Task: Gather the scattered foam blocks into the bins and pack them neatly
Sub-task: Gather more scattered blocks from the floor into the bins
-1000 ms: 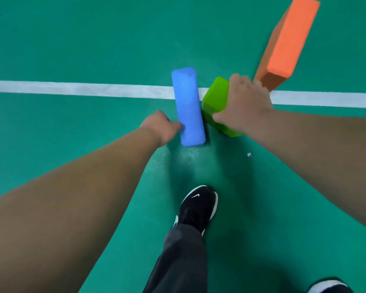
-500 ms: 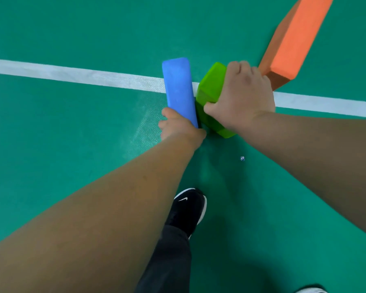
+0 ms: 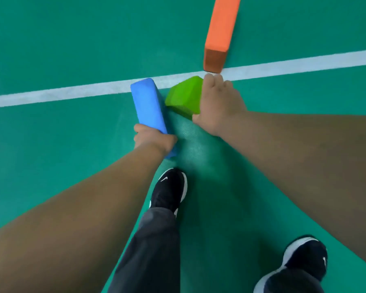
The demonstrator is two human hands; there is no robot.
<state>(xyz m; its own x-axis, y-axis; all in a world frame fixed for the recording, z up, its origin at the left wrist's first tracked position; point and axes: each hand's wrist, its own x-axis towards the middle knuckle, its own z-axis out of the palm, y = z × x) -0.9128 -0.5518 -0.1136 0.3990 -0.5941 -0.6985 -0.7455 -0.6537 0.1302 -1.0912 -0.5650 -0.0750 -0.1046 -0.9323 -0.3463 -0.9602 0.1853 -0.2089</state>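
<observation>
Blue block (image 3: 149,104), near end in left grip (image 3: 154,139), green block (image 3: 184,95) in right grip (image 3: 220,106)

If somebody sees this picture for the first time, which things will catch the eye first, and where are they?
Three bright foam blocks stand out against the green floor. At centre the left hand grips the near end of a long blue block, and the right hand holds a green block beside it. A long orange block sits beyond them, its near end by the white line.
</observation>
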